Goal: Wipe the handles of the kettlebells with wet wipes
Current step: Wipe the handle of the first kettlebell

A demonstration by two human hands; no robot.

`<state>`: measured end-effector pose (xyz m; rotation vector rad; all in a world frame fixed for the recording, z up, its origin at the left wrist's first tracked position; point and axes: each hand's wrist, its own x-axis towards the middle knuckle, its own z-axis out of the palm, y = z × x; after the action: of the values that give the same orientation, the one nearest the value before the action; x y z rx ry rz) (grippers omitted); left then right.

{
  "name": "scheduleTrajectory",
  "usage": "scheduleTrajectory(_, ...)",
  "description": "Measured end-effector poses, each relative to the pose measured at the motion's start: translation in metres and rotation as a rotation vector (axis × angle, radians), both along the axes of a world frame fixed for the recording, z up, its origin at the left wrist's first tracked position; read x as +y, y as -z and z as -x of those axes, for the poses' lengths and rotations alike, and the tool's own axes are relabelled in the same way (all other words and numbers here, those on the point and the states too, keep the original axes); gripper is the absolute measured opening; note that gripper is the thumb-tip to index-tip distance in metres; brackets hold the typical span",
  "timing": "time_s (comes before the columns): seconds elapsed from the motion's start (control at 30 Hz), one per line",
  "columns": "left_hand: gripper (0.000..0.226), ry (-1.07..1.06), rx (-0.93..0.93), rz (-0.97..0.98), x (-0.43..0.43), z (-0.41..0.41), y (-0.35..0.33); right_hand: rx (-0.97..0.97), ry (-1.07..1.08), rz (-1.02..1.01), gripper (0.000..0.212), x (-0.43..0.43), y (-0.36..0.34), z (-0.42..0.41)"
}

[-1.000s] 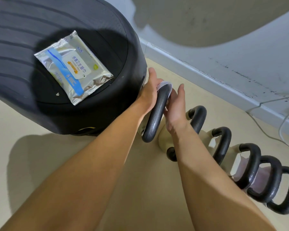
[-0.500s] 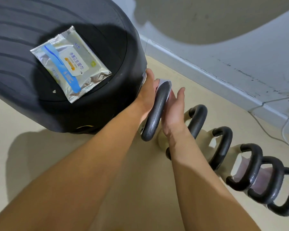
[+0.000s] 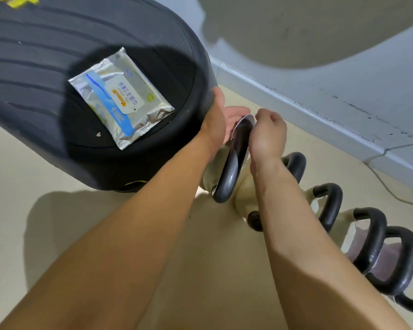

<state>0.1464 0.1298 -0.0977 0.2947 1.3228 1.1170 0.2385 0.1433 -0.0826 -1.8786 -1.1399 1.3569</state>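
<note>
Lining the beige floor (image 3: pixel 105 210) by a grey wall (image 3: pixel 343 67) stand black-handled kettlebells (image 3: pixel 329 203). A white wet wipe (image 3: pixel 246 119) drapes the nearest handle (image 3: pixel 231 167), the left hand (image 3: pixel 218 120) spread against it, the right hand (image 3: pixel 268 134) pinching it with curled fingers.

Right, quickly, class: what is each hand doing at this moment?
Left hand: open, fingers pressing the wet wipe against the kettlebell handle.
Right hand: fingers curled, pinching the wet wipe at the handle's top.

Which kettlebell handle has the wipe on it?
The handle nearest the black pad; left hand and right hand hold a white wipe over its top. Other handles are bare.
</note>
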Motion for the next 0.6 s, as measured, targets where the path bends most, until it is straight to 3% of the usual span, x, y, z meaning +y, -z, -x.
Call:
scheduleTrajectory(0.1,0.089,-0.078,-0.022,-0.028,-0.001,0.003,-0.001,-0.134,-0.230,0.128,0.025,0.028,-0.005,0.009)
scheduleTrajectory(0.2,0.081,-0.200,-0.032,-0.043,-0.007,-0.003,0.006,-0.246,-0.308,0.227,0.022,0.052,-0.011,0.009)
scheduleTrajectory(0.3,0.076,-0.281,-0.032,-0.004,-0.015,-0.025,0.013,-0.272,-0.404,0.317,0.009,0.061,-0.016,0.008)
scheduleTrajectory(0.37,0.076,-0.340,0.063,0.055,-0.021,-0.036,0.026,-0.243,-0.454,0.418,0.020,0.059,-0.016,0.004)
scheduleTrajectory(0.43,0.061,-0.449,0.264,0.103,-0.030,-0.042,0.027,-0.103,-0.400,0.588,0.037,0.058,-0.016,0.001)
scheduleTrajectory(0.5,0.052,-0.371,0.543,0.132,-0.043,-0.049,0.023,0.090,-0.247,0.706,0.040,0.057,-0.017,0.002)
scheduleTrajectory(0.6,0.048,-0.280,0.637,0.150,-0.053,-0.061,0.028,0.209,-0.017,0.781,0.036,0.052,-0.013,0.006)
